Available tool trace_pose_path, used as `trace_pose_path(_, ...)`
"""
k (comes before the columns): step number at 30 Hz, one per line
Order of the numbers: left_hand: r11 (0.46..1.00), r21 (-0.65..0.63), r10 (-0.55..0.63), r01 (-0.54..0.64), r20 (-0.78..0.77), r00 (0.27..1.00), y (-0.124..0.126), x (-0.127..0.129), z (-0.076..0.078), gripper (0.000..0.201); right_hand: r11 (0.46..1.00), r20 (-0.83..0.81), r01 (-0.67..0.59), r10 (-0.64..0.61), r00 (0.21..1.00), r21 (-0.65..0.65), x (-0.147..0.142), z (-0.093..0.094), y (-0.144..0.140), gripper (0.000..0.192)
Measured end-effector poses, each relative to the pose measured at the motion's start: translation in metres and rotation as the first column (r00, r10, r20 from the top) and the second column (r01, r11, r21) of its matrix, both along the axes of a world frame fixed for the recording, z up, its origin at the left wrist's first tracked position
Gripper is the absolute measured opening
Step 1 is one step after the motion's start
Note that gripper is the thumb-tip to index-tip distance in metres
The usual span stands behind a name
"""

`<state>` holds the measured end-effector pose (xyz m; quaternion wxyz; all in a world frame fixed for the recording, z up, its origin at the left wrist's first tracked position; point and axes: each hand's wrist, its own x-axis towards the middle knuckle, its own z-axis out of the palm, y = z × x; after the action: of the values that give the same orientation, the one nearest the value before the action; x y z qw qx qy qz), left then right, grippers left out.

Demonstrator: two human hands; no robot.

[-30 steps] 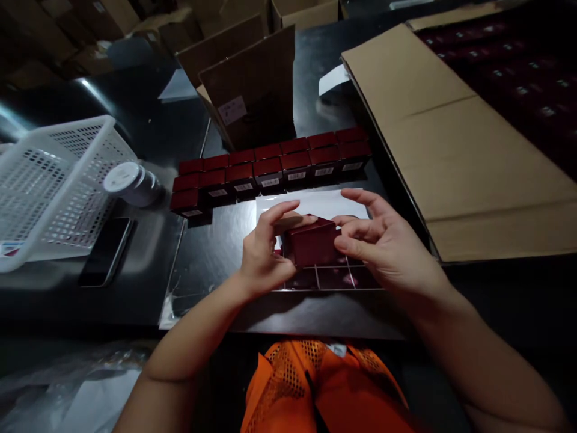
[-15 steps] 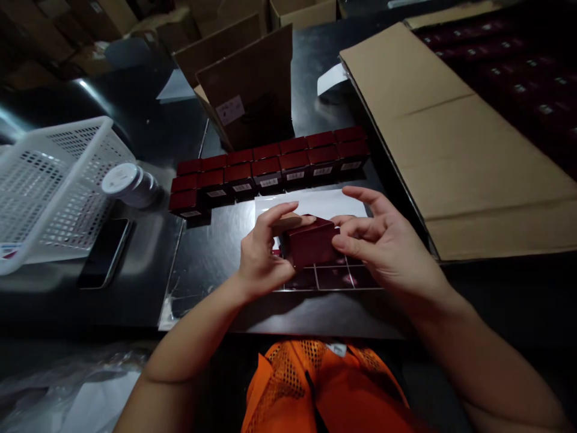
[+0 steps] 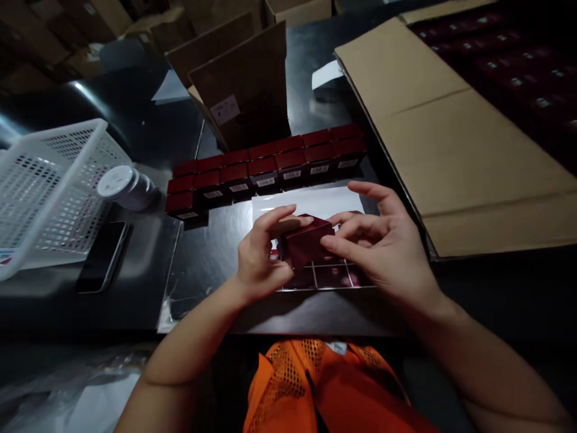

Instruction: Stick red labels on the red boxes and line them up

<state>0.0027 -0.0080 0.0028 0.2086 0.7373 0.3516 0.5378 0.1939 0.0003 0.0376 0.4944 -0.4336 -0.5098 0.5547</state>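
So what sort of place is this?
Probably a packing area, perhaps in a warehouse: a dark-red box is being handled, similar boxes stand in rows on a metal table, and cardboard cartons sit in the background.

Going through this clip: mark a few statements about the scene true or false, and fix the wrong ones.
1. The left hand and right hand both touch one red box. True.
2. The phone lies inside the basket. False: the phone is on the table beside the basket.
3. Boxes stand in rows beyond the hands. True.
4. The right hand rests on the jar. False: the jar is apart from both hands.
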Motion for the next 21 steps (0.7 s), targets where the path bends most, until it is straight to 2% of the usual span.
trace_pose_path(4,0.999,-0.011,-0.037,0.037,0.031,0.999,0.0,0.0,-0.003,0.075,0.989,0.123,0.104,-0.117,0.985,0.103,0.003,-0.003,0.0,0.062)
trace_pose_path(7,0.999,-0.049,-0.018,0.023,0.093,0.996,0.002,0.002,-0.003,0.077,0.979,0.206,0.14,-0.169,0.964,0.147,0.009,-0.008,0.009,0.068)
trace_pose_path(12,0.979,-0.201,0.027,0.034,0.294,0.956,0.01,0.002,0.0,0.077,0.994,0.134,0.017,-0.031,0.991,0.105,0.017,-0.017,0.029,0.049)
trace_pose_path(14,0.959,-0.282,0.085,0.039,0.415,0.906,0.012,0.0,0.002,0.071,0.983,0.228,-0.129,0.097,0.969,0.129,0.024,-0.017,0.034,0.053)
trace_pose_path(16,0.914,-0.388,0.121,0.114,0.533,0.838,0.013,-0.002,0.005,0.068,0.93,0.441,-0.323,0.219,0.871,0.174,0.035,-0.014,0.039,0.059)
trace_pose_path(17,0.883,-0.437,0.131,0.17,0.578,0.805,0.013,-0.003,0.006,0.068,0.899,0.567,-0.395,0.227,0.792,0.191,0.043,-0.013,0.041,0.061)
trace_pose_path(19,0.816,-0.514,0.151,0.264,0.63,0.762,0.014,-0.003,0.008,0.066,0.869,0.792,-0.46,0.149,0.593,0.181,0.057,-0.014,0.048,0.065)
trace_pose_path(21,0.768,-0.562,0.184,0.307,0.652,0.735,0.015,-0.003,0.007,0.061,0.88,0.923,-0.463,0.089,0.375,0.103,0.067,-0.02,0.057,0.068)
